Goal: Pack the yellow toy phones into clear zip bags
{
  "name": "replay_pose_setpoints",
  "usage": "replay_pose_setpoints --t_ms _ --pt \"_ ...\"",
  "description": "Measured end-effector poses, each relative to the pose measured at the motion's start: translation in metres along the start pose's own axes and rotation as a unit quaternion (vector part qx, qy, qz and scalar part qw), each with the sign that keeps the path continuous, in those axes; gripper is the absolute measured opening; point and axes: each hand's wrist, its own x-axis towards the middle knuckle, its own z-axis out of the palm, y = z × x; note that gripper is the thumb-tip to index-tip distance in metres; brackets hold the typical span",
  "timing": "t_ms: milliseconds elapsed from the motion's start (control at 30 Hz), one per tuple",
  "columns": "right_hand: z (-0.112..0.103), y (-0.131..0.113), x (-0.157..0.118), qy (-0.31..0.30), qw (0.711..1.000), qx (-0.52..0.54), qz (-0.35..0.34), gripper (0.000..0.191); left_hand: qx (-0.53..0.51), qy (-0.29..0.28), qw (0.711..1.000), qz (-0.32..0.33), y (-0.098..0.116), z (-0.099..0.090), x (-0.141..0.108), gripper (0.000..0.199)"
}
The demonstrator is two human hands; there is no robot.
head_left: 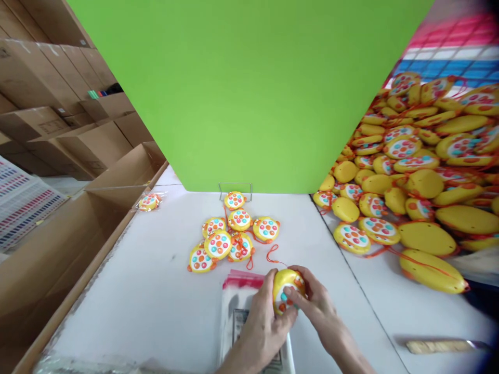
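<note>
Between both hands I hold a yellow duck-shaped toy (288,288) with coloured buttons on a white face. My left hand (265,317) grips its left side and lower edge. My right hand (317,301) wraps its right side, the thumb lying over the buttons. An orange strap (272,253) trails from the toy onto the table. Under my left hand lies a stack of clear plastic bags (228,311) with pink edges. Just beyond is a loose group of the same toys, among them one yellow toy (218,244) on top of others.
A large heap of yellow toys (424,239) covers the right side. A green board (253,93) stands at the back behind a small wire stand (251,191). An open cardboard box (74,249) adjoins the table's left edge, near a bagged toy (149,202). A wooden-handled tool (438,346) lies at lower right.
</note>
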Motion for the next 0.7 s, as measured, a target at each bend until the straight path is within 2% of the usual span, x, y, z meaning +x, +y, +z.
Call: replay_pose_setpoints --t_ms 67,200,333,433,500,633,700 --pt "0.004 -0.005 -0.001 -0.003 1.000 0.009 0.003 0.042 0.005 0.013 1.000 0.000 -0.007 -0.001 -0.002 0.055" --pt "0.012 -0.008 0.004 0.003 1.000 0.016 -0.005 0.043 -0.008 0.040 0.999 0.015 -0.015 -0.008 0.001 0.049" --pt "0.014 -0.004 0.008 0.030 0.999 0.020 -0.005 0.041 -0.080 -0.003 0.997 -0.003 -0.012 -0.012 0.008 0.050" --pt "0.012 0.000 0.006 0.046 0.998 0.030 0.009 0.042 -0.127 -0.051 0.991 -0.005 -0.010 -0.008 0.013 0.057" --pt "0.008 0.002 0.003 0.054 0.997 0.042 0.022 0.045 -0.160 -0.061 0.985 -0.006 -0.010 -0.004 0.017 0.055" --pt "0.000 0.007 -0.001 0.068 0.994 0.073 0.055 0.050 -0.224 -0.023 0.973 -0.050 -0.016 -0.001 0.026 0.058" --pt "-0.003 0.009 -0.001 0.051 0.992 0.091 0.064 0.052 -0.255 -0.006 0.965 -0.069 -0.018 0.000 0.029 0.057"
